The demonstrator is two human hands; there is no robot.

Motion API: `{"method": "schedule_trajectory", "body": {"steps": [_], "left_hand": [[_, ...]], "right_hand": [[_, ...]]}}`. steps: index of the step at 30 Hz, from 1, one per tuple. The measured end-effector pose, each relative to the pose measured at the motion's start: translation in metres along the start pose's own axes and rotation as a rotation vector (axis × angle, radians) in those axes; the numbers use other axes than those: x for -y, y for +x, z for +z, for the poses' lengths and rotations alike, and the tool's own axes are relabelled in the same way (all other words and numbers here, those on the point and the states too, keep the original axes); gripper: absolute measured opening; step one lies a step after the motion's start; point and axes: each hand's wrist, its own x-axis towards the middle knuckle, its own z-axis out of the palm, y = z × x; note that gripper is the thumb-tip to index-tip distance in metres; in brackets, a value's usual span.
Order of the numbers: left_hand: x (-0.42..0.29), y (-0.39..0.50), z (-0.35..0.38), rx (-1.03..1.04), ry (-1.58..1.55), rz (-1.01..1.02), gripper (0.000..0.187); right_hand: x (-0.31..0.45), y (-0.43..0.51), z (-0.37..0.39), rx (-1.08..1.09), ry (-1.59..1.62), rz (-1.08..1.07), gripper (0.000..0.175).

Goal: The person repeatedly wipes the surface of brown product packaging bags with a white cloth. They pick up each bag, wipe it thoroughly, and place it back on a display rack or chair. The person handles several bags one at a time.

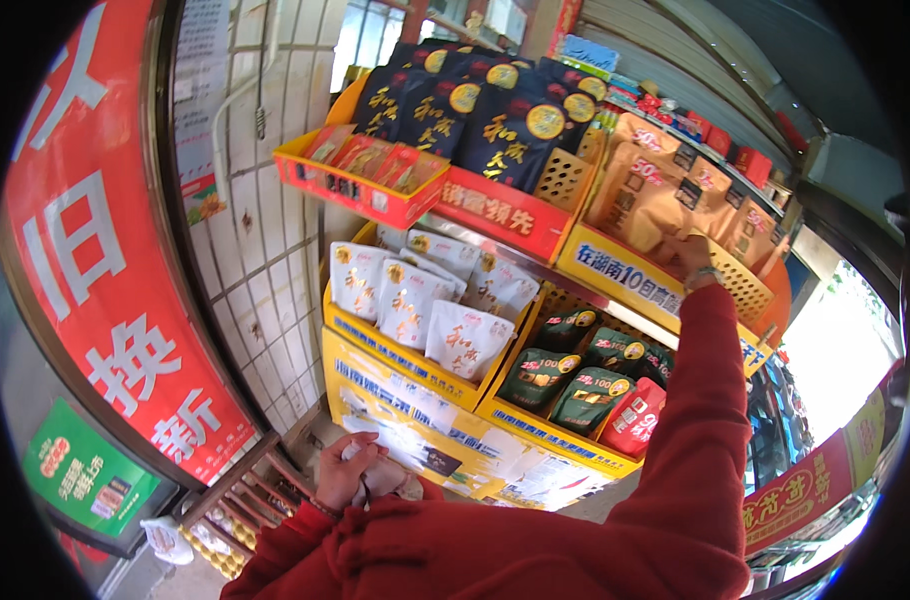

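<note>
My right hand (691, 255) reaches out to the upper right shelf. Its bent fingers are against the lower front of an orange-brown pouch (639, 191); whether they grip it is hard to tell. More pouches of that colour stand beside it, behind a perforated yellow panel (738, 289). Low in front of my body, my left hand (342, 472) is curled around a small whitish thing (352, 450), mostly hidden by the fingers. Dark blue pouches (492, 127) fill the upper left shelf. White pouches (414, 296) and green pouches (541, 379) fill the lower bins.
A red and yellow tray (365, 176) of small packets juts from the display's upper left. One red pouch (635, 416) leans in the lower right bin. A tall red sign (117, 262) and a tiled wall (267, 247) stand left. A wooden railing (237, 480) is below.
</note>
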Motion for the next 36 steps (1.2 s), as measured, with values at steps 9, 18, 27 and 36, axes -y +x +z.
{"method": "schedule_trajectory", "body": {"steps": [9, 18, 27, 36], "left_hand": [[0.032, -0.045, -0.053, -0.246, -0.038, -0.033, 0.027], [0.083, -0.200, -0.161, -0.946, -0.177, -0.091, 0.026], [0.168, -0.336, -0.208, -1.469, -0.507, -0.179, 0.020], [0.204, -0.339, -0.191, -1.429, -0.407, -0.494, 0.051]], "right_hand": [[0.033, -0.032, 0.023, -0.291, -0.173, -0.774, 0.037], [0.103, -0.239, 0.204, -0.478, -0.866, -1.261, 0.036], [0.099, -0.279, 0.328, 0.411, -0.582, -1.375, 0.037], [0.038, -0.459, 0.458, 1.557, -0.175, -1.210, 0.021]]}}
